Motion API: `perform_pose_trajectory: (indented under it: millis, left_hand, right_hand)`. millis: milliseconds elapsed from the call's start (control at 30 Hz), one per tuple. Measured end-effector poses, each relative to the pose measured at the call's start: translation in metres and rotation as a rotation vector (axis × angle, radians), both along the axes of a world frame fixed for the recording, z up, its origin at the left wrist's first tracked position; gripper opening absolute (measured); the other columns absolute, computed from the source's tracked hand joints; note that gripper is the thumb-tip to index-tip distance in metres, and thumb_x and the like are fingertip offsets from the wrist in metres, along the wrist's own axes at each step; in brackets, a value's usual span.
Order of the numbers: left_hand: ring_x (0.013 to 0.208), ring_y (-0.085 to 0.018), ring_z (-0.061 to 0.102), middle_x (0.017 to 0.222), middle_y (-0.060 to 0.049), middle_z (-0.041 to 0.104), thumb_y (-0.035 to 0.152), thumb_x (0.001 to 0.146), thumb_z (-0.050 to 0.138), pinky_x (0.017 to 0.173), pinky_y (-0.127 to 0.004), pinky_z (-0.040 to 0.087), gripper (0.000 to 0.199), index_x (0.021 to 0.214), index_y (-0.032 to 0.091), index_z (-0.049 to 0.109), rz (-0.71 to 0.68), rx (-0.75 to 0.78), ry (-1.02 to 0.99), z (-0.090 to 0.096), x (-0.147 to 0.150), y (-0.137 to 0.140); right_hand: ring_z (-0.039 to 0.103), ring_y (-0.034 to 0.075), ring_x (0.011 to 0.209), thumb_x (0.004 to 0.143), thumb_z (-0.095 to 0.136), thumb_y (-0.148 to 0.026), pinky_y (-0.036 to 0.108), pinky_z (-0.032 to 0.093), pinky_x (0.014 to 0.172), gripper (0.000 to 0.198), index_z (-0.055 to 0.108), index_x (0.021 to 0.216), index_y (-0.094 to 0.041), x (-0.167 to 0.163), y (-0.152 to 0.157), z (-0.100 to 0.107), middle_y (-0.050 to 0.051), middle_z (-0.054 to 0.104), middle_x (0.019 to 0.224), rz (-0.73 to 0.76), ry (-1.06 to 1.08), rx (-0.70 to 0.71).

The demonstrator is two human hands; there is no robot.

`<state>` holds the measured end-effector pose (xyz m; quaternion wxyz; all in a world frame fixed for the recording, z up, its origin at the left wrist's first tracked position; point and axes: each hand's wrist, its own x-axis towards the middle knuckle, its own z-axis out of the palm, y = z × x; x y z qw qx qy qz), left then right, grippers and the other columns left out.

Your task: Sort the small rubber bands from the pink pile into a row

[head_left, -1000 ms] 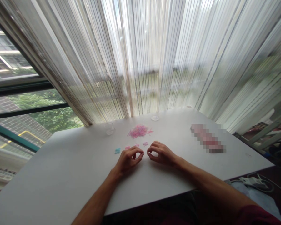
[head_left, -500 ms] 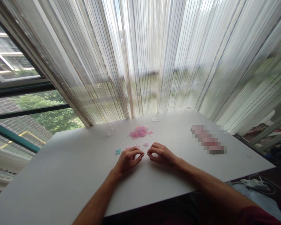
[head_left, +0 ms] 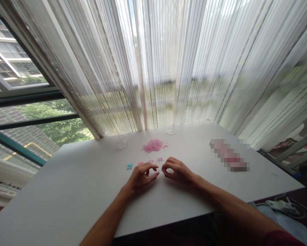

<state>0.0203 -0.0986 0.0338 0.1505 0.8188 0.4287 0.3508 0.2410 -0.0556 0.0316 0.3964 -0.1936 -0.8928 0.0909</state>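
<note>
Over the white table, my left hand (head_left: 143, 175) has its thumb and index fingertips slightly apart, with a gap showing between them. Facing it closely, my right hand (head_left: 177, 171) has thumb and index finger pinched together. A tiny pale sliver seems to show at the right fingertips, too small to name. Just beyond the hands lie small flat groups of strips: a turquoise one (head_left: 129, 166), a pink one (head_left: 141, 163) partly behind my left hand, and a pinkish-purple one (head_left: 160, 159). Farther back is a loose pile of thin pink and purple pieces (head_left: 153, 145).
A clear round container (head_left: 122, 142) stands behind to the left, and a clear round lid (head_left: 171, 131) lies near the table's back edge. A blurred-out pinkish object (head_left: 228, 155) lies on the right. The white table (head_left: 66, 191) meets sheer curtains (head_left: 158, 68). Cables (head_left: 283, 206) sit beyond its right front edge.
My left thumb and index finger have parted from their pinch. My right hand stays pinched in nearly the same spot. The view has shifted slightly.
</note>
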Motion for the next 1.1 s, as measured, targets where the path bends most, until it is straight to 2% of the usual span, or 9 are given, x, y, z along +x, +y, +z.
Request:
perform_pose_trajectory:
  millis: [67, 233, 600, 700, 900, 1000, 1100]
  left_hand:
    - [0.057, -0.009, 0.052, 0.086, -0.003, 0.073, 0.027, 0.085, 0.065, 0.056, -0.020, 0.046, 0.023, 0.107, 0.020, 0.069, 0.007, 0.007, -0.014, -0.003, 0.001, 0.000]
    - [0.055, -0.009, 0.054, 0.080, -0.003, 0.074, 0.025, 0.087, 0.060, 0.055, -0.021, 0.046, 0.015, 0.092, 0.019, 0.073, 0.014, 0.040, -0.022, -0.003, 0.002, 0.001]
    - [0.059, -0.010, 0.055, 0.083, -0.003, 0.073, 0.024, 0.088, 0.059, 0.055, -0.020, 0.045, 0.014, 0.087, 0.020, 0.073, 0.004, 0.058, 0.007, 0.005, 0.000, 0.000]
    - [0.057, -0.009, 0.053, 0.086, -0.004, 0.072, 0.029, 0.088, 0.059, 0.057, -0.021, 0.045, 0.017, 0.090, 0.020, 0.074, 0.088, 0.042, -0.011, 0.012, -0.020, 0.007]
    - [0.063, -0.013, 0.051, 0.086, -0.004, 0.072, 0.047, 0.081, 0.063, 0.061, -0.024, 0.045, 0.030, 0.085, 0.019, 0.076, 0.413, -0.114, -0.045, 0.019, -0.098, 0.024]
    - [0.066, -0.015, 0.052, 0.083, -0.005, 0.073, 0.051, 0.076, 0.065, 0.063, -0.025, 0.044, 0.035, 0.084, 0.019, 0.077, 0.456, -0.248, -0.020, 0.018, -0.118, 0.024]
    - [0.067, -0.016, 0.053, 0.082, -0.005, 0.073, 0.051, 0.074, 0.066, 0.064, -0.026, 0.043, 0.037, 0.084, 0.019, 0.078, 0.426, -0.356, 0.002, 0.020, -0.120, 0.022]
  right_hand:
    - [0.057, 0.016, 0.071, 0.083, 0.057, -0.011, 0.027, 0.047, 0.065, 0.011, 0.062, 0.080, -0.020, 0.000, 0.000, 0.000, 0.004, 0.063, 0.075, 0.002, 0.004, 0.001]
    - [0.057, 0.016, 0.071, 0.084, 0.059, -0.012, 0.027, 0.048, 0.066, 0.009, 0.063, 0.081, -0.020, 0.000, 0.002, -0.002, 0.004, 0.063, 0.075, -0.009, 0.007, -0.012]
    - [0.058, 0.016, 0.070, 0.086, 0.058, -0.014, 0.027, 0.050, 0.065, 0.007, 0.063, 0.084, -0.020, 0.001, 0.001, -0.001, 0.004, 0.063, 0.076, 0.007, 0.031, -0.028]
    - [0.058, 0.016, 0.071, 0.088, 0.058, -0.017, 0.027, 0.050, 0.066, 0.006, 0.063, 0.085, -0.020, 0.002, 0.002, 0.001, 0.004, 0.062, 0.076, -0.007, 0.058, -0.059]
    - [0.056, 0.014, 0.065, 0.090, 0.054, -0.022, 0.026, 0.047, 0.059, 0.013, 0.063, 0.080, -0.019, 0.008, 0.012, 0.001, 0.002, 0.059, 0.071, -0.152, 0.158, -0.213]
    - [0.055, 0.014, 0.063, 0.090, 0.055, -0.025, 0.026, 0.046, 0.057, 0.015, 0.064, 0.079, -0.019, 0.009, 0.016, 0.001, 0.002, 0.059, 0.069, -0.202, 0.179, -0.262]
    - [0.054, 0.014, 0.062, 0.090, 0.055, -0.026, 0.026, 0.045, 0.057, 0.016, 0.064, 0.079, -0.018, 0.009, 0.017, 0.001, 0.002, 0.060, 0.069, -0.214, 0.184, -0.284]
